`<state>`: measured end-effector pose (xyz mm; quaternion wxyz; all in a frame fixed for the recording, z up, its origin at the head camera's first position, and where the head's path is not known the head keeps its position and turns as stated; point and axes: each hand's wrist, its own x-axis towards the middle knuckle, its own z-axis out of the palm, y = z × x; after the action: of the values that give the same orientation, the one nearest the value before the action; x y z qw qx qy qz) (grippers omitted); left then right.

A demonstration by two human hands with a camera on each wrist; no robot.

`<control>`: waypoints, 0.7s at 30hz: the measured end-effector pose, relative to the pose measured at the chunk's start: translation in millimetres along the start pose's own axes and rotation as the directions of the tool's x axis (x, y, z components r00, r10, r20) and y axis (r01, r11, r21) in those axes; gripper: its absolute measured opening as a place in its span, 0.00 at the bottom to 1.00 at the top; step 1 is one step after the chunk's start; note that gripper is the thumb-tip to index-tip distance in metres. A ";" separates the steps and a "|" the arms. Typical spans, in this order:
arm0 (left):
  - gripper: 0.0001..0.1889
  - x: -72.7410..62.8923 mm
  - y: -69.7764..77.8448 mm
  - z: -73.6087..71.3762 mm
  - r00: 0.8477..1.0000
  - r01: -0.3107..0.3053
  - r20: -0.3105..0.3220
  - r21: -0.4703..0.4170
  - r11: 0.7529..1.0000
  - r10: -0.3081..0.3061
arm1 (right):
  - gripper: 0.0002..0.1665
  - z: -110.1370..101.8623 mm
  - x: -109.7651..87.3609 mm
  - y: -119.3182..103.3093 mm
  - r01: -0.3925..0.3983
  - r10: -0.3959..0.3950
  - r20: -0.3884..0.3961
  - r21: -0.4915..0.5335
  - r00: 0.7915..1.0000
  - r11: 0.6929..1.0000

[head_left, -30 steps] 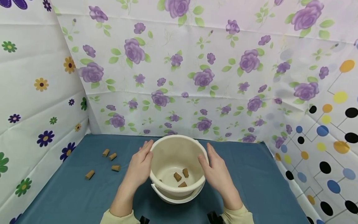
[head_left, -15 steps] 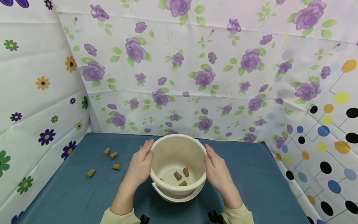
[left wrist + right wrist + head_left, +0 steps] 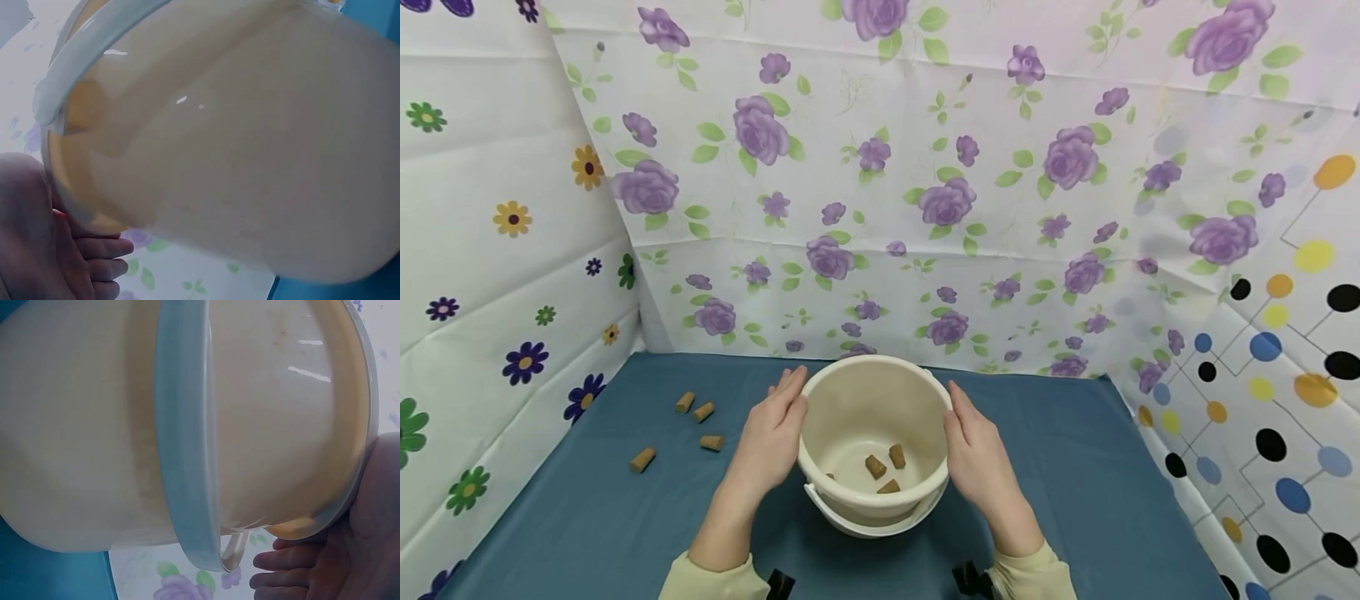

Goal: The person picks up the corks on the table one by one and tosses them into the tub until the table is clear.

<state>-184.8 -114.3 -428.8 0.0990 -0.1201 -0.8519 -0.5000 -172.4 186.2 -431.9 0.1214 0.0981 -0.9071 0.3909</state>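
Note:
A cream plastic bucket point(image 3: 872, 396) stands at the middle of the table, its mouth facing me. Several corks point(image 3: 875, 467) lie on its floor. My left hand point(image 3: 767, 437) rests on the left side at the rim, fingers extended along the wall. On the opposite side my right hand point(image 3: 981, 458) touches the rim, its fingers also fairly straight. Both wrist views show the bucket's outer wall close up, with left fingers point(image 3: 103, 259) and right fingers point(image 3: 284, 575) reaching past the rim. A handle point(image 3: 187, 437) hangs down along the near side.
Several loose corks point(image 3: 711, 442) lie on the blue tablecloth point(image 3: 587, 508) to the left of the bucket. Behind the table hangs a white cloth point(image 3: 880, 208) with purple roses. Patterned cloths close off the left and right sides.
My right hand has closed in on the rim, and its thumb has moved from over the bucket's mouth to the rim's outer edge. The bucket and corks look nearly unchanged.

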 end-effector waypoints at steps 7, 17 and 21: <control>0.26 -9.8 -15.7 -19.9 0.997 -0.062 -0.049 0.067 0.996 0.065 | 0.31 0.4 -1.1 -1.5 -0.024 0.024 0.003 0.022 1.000 0.999; 0.25 -35.0 -60.9 -71.3 0.999 -0.033 -0.026 0.311 0.950 0.043 | 0.30 2.2 -2.1 -0.6 -0.006 0.006 -0.026 0.020 1.000 1.000; 0.25 -45.9 -84.6 -94.5 0.998 0.056 -0.015 0.445 0.894 -0.055 | 0.30 1.5 -1.4 -0.1 -0.005 0.006 -0.025 0.016 1.000 1.000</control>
<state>-162.2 -241.8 -466.6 0.1105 -0.0696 -0.9467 -0.2944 -171.2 185.2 -433.2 0.1308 0.0917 -0.9027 0.3995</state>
